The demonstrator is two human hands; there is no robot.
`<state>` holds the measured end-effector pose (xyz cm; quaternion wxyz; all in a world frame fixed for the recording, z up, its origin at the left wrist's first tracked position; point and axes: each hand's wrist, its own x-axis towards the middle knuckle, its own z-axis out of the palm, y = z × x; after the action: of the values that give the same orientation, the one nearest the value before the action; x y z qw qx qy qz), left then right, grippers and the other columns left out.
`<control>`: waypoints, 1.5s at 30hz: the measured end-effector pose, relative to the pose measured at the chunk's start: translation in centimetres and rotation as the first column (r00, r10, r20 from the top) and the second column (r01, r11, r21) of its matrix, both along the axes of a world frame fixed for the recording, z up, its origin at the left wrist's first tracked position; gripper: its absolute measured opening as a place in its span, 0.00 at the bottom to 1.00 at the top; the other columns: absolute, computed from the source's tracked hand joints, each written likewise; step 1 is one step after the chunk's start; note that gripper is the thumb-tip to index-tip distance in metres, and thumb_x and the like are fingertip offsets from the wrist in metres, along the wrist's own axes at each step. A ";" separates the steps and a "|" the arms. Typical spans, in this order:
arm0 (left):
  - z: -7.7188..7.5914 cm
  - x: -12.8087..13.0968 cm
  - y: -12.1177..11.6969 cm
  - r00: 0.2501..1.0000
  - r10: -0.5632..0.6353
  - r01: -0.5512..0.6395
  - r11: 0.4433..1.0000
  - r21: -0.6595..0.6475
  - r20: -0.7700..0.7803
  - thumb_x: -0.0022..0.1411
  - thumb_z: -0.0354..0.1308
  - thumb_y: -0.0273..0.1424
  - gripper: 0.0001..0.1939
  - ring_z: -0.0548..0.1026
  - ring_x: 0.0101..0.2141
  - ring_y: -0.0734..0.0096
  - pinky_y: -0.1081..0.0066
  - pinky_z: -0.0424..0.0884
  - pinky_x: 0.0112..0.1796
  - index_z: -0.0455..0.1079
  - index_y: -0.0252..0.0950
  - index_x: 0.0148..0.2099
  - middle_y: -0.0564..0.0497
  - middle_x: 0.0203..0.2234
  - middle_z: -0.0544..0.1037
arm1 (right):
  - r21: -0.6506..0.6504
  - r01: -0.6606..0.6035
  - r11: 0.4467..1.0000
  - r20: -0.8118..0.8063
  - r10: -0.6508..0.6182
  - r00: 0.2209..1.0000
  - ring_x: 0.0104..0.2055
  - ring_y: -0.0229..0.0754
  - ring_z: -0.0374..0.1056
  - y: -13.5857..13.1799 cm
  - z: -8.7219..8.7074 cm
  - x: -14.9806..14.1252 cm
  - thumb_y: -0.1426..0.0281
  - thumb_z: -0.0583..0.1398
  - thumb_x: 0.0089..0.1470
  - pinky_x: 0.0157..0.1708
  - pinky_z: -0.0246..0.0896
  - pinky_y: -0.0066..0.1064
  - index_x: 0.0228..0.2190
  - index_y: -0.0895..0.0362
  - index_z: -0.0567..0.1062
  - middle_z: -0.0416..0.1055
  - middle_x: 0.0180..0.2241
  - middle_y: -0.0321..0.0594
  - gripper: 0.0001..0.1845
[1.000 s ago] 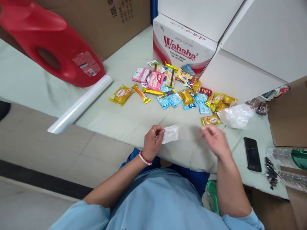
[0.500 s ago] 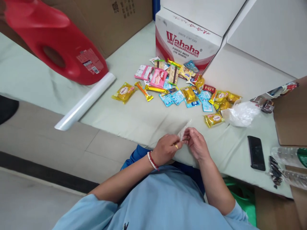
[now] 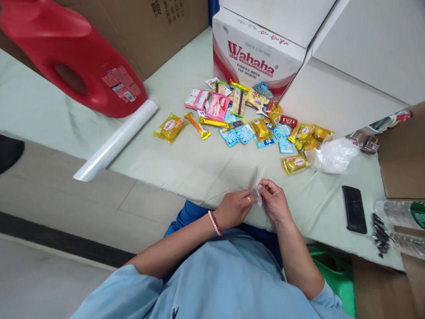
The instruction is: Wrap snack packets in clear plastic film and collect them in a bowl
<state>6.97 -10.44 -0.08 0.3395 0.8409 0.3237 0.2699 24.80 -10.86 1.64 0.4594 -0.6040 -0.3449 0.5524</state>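
A small clear plastic bag stands between my two hands above the table's front edge. My left hand, with a ring and a bead bracelet at the wrist, is closed on the bag's left side. From the other side my right hand pinches the bag between thumb and fingers. Beyond them lies a pile of wrapped snacks: a pink wafer pack, light-blue packets and yellow-wrapped cakes. One yellow cake pack lies closest to my right hand.
A crumpled white plastic bag and a black phone lie to the right, with plastic bottles at the edge. On the left are a red jug and a white roll overhanging the table. A Wahaha carton stands behind.
The fingers of my right hand have closed in to pinch the bag, where they were looser before. The bag now stands more upright.
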 end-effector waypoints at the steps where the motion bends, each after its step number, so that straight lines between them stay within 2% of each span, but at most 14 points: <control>1: 0.0 0.1 -0.1 0.999 0.017 -0.015 0.999 -0.041 0.034 0.72 0.50 0.28 0.10 0.75 0.34 0.69 0.70 0.66 0.34 0.73 0.39 0.44 0.49 0.34 0.77 | -0.003 -0.018 1.000 0.005 0.018 1.000 0.26 0.36 0.59 0.0 -0.1 0.0 0.52 0.72 0.47 0.28 0.57 0.29 0.34 0.53 0.76 0.69 0.26 0.32 0.21; 4: 0.2 0.4 -0.1 0.971 0.201 -0.163 0.951 -0.263 0.126 0.70 0.56 0.34 0.05 0.73 0.29 0.71 0.70 0.66 0.33 0.70 0.39 0.42 0.53 0.30 0.75 | -0.006 -0.026 1.000 -0.017 0.026 1.000 0.26 0.36 0.59 -0.1 -0.3 -0.1 0.52 0.71 0.48 0.28 0.56 0.29 0.34 0.53 0.76 0.69 0.26 0.32 0.20; 7: 0.4 0.8 0.0 0.928 0.354 -0.263 0.841 -0.472 0.113 0.63 0.66 0.41 0.14 0.71 0.25 0.72 0.70 0.65 0.30 0.67 0.39 0.41 0.58 0.26 0.71 | 0.014 -0.039 0.999 -0.033 0.039 0.999 0.27 0.37 0.60 -0.5 -0.1 -0.6 0.51 0.70 0.51 0.29 0.58 0.29 0.33 0.53 0.75 0.68 0.26 0.32 0.20; 10: 0.3 0.9 0.2 0.928 0.355 -0.261 0.835 -0.485 0.111 0.59 0.68 0.36 0.13 0.72 0.28 0.70 0.70 0.66 0.32 0.68 0.39 0.39 0.56 0.28 0.74 | 0.057 -0.060 0.997 -0.064 0.063 0.996 0.31 0.39 0.65 -0.9 0.2 -1.1 0.49 0.67 0.55 0.34 0.63 0.30 0.35 0.52 0.75 0.71 0.29 0.34 0.20; 13: -0.1 0.7 0.4 0.921 0.356 -0.237 0.837 -0.494 0.161 0.59 0.65 0.30 0.06 0.72 0.30 0.70 0.70 0.67 0.33 0.70 0.38 0.37 0.54 0.29 0.75 | 0.080 -0.100 0.992 0.002 0.100 0.995 0.34 0.40 0.67 -1.3 0.5 -1.2 0.51 0.70 0.51 0.36 0.65 0.31 0.38 0.52 0.76 0.73 0.32 0.35 0.21; 16: -0.7 -0.2 0.7 0.899 0.360 -0.163 0.803 -0.574 0.249 0.58 0.66 0.33 0.06 0.73 0.30 0.71 0.71 0.68 0.32 0.72 0.37 0.34 0.53 0.29 0.76 | 0.075 -0.129 0.989 0.113 0.120 0.986 0.30 0.38 0.64 -1.8 0.7 -0.7 0.55 0.71 0.49 0.33 0.62 0.30 0.33 0.53 0.77 0.72 0.28 0.34 0.17; 20: -1.1 -1.7 0.7 0.854 0.397 -0.079 0.738 -0.670 0.336 0.59 0.67 0.38 0.11 0.77 0.34 0.69 0.70 0.73 0.37 0.76 0.35 0.39 0.50 0.33 0.79 | 0.061 -0.034 0.998 0.105 0.027 0.994 0.26 0.36 0.61 -2.7 1.2 -0.3 0.55 0.72 0.48 0.29 0.59 0.30 0.31 0.54 0.76 0.69 0.25 0.32 0.17; 23: -1.2 -2.3 0.3 0.851 0.378 -0.069 0.769 -0.635 0.365 0.60 0.65 0.37 0.10 0.79 0.38 0.67 0.68 0.74 0.41 0.78 0.36 0.41 0.47 0.38 0.80 | 0.056 -0.040 0.998 0.095 0.035 0.995 0.29 0.38 0.63 -3.2 1.4 -1.3 0.52 0.71 0.50 0.31 0.63 0.31 0.34 0.53 0.76 0.70 0.28 0.34 0.19; 26: -1.0 -2.5 -0.2 0.864 0.355 -0.089 0.806 -0.586 0.357 0.63 0.63 0.36 0.09 0.78 0.37 0.67 0.68 0.73 0.40 0.79 0.36 0.39 0.48 0.35 0.80 | 0.073 -0.135 0.988 0.153 0.122 0.981 0.34 0.40 0.66 -3.2 1.5 -2.8 0.53 0.73 0.47 0.35 0.65 0.31 0.36 0.53 0.77 0.73 0.33 0.36 0.21; 28: -0.9 -2.6 -0.2 0.861 0.371 -0.108 0.802 -0.587 0.348 0.64 0.62 0.35 0.08 0.77 0.35 0.69 0.69 0.71 0.39 0.77 0.36 0.37 0.49 0.32 0.79 | 0.069 -0.147 0.987 0.157 0.134 0.978 0.31 0.38 0.64 -2.9 1.4 -3.5 0.54 0.74 0.46 0.32 0.62 0.29 0.32 0.53 0.76 0.71 0.29 0.34 0.21; 32: -0.5 -2.9 0.2 0.758 0.521 -0.045 0.641 -0.766 0.392 0.62 0.63 0.36 0.09 0.75 0.32 0.72 0.69 0.72 0.40 0.73 0.35 0.38 0.51 0.32 0.78 | 0.073 -0.018 0.997 0.090 0.011 0.996 0.25 0.34 0.57 -2.3 1.3 -3.4 0.54 0.73 0.46 0.26 0.55 0.28 0.30 0.54 0.75 0.66 0.24 0.30 0.20; 35: 0.1 -3.1 0.6 0.591 0.679 0.090 0.481 -0.872 0.435 0.57 0.66 0.36 0.11 0.77 0.38 0.72 0.69 0.73 0.43 0.70 0.36 0.35 0.50 0.38 0.79 | 0.062 0.075 0.995 0.023 -0.076 0.997 0.25 0.33 0.57 -2.2 1.2 -2.6 0.55 0.75 0.43 0.25 0.56 0.26 0.30 0.54 0.75 0.65 0.24 0.29 0.21; 38: 0.5 -3.2 1.1 0.446 0.787 0.225 0.363 -0.904 0.426 0.52 0.69 0.33 0.13 0.80 0.40 0.70 0.69 0.74 0.43 0.68 0.36 0.34 0.51 0.39 0.80 | 0.022 0.133 0.991 -0.040 -0.132 0.990 0.26 0.33 0.58 -2.3 1.0 -2.1 0.56 0.77 0.40 0.24 0.57 0.24 0.29 0.53 0.74 0.64 0.25 0.29 0.23; 45: 1.1 -4.2 2.9 0.304 0.871 0.334 0.282 -0.899 0.386 0.49 0.66 0.25 0.09 0.81 0.37 0.70 0.70 0.76 0.42 0.67 0.35 0.32 0.48 0.35 0.82 | -0.020 0.068 0.997 -0.091 -0.069 0.993 0.26 0.32 0.58 -2.1 0.8 -1.1 0.58 0.77 0.42 0.22 0.56 0.23 0.30 0.54 0.76 0.65 0.26 0.30 0.21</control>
<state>2.75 -7.49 1.03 0.7797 0.0853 0.3469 0.5143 23.67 -12.91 2.41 0.4882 -0.5934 -0.2977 0.5665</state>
